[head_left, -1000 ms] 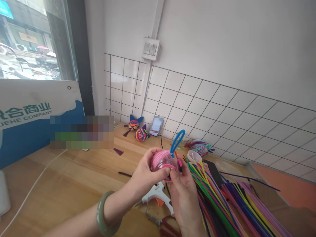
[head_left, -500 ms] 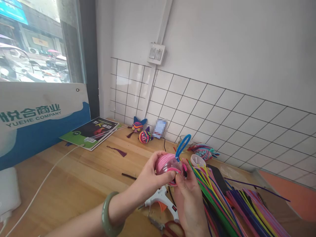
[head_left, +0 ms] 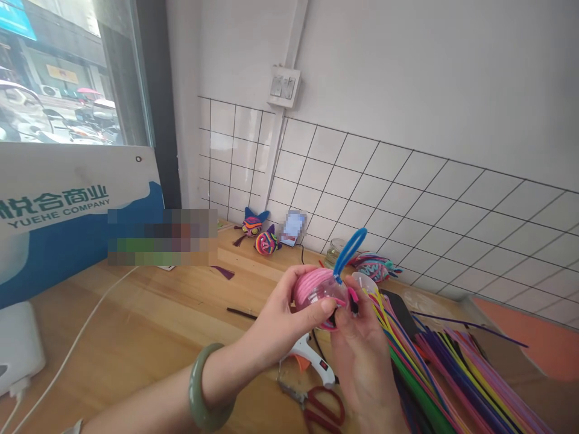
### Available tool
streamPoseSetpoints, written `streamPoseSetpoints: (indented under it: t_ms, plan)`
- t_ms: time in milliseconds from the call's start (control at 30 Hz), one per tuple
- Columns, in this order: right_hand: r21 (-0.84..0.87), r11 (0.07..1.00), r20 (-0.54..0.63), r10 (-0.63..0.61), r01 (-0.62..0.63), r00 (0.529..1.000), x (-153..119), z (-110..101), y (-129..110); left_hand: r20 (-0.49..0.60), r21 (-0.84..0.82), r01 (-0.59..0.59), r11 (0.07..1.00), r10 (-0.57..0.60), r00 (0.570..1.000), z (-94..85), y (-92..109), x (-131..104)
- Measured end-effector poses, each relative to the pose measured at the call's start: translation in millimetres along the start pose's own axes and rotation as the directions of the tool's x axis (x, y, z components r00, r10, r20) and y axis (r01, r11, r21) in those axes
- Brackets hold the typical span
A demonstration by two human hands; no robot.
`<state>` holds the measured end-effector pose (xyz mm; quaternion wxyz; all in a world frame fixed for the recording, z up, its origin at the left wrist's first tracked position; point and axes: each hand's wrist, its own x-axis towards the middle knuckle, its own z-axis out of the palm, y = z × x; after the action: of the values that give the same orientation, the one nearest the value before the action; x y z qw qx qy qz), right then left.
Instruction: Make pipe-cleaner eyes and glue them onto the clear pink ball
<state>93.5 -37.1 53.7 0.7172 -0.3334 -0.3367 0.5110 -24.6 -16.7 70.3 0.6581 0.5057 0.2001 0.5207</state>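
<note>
A clear ball partly wrapped in pink pipe cleaner (head_left: pixel 312 284) is held between both hands above the table. A blue pipe-cleaner loop (head_left: pixel 350 254) stands up from its top. My left hand (head_left: pixel 283 313) is curved round the ball's left side, its thumb across the front. My right hand (head_left: pixel 364 337) grips the right side, fingertips by a small pink and black piece (head_left: pixel 353 298). Below the hands lie a white glue gun (head_left: pixel 314 360) and red-handled scissors (head_left: pixel 322 408).
Colourful pipe cleaners (head_left: pixel 470 374) spread across the right. Two colourful wrapped balls (head_left: pixel 266 242), a phone (head_left: pixel 293 228), a glass jar (head_left: pixel 337 250) and a wrapped fish-like piece (head_left: pixel 375 267) stand along the back wall. A white cable (head_left: pixel 85 331) crosses the left.
Both hands and the ball have shifted slightly right in view. The blue loop leans further right. More of the scissors shows, and the book at the left is now blurred out.
</note>
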Motion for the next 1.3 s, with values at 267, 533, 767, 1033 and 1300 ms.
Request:
streamPoseSetpoints:
  t_ms: [267,533,767,1033,1300]
  plan:
    - [-0.047,0.998,0.03,-0.028,0.029,0.999,-6,2,-10,0.054,-0.016,-0.035,0.999,0.036,0.998,4.5,0,-5]
    - [-0.047,0.999,0.01,-0.013,0.013,1.0,-8,4,-14,0.114,0.026,-0.08,0.996,0.077,0.991,0.6,-4,-2]
    - [-0.008,1.0,0.039,-0.026,0.026,0.999,-6,1,-10,0.078,0.08,-0.076,0.994,0.07,0.994,0.0,-2,-1]
    - [-0.056,0.998,0.026,-0.023,0.025,0.999,-7,4,-12,0.052,0.061,-0.065,0.996,0.061,0.997,0.6,-1,0]
    - [-0.05,0.999,0.082,0.005,0.0,0.997,-3,1,-11,0.029,0.054,-0.068,0.996,0.067,0.997,0.5,-8,3]
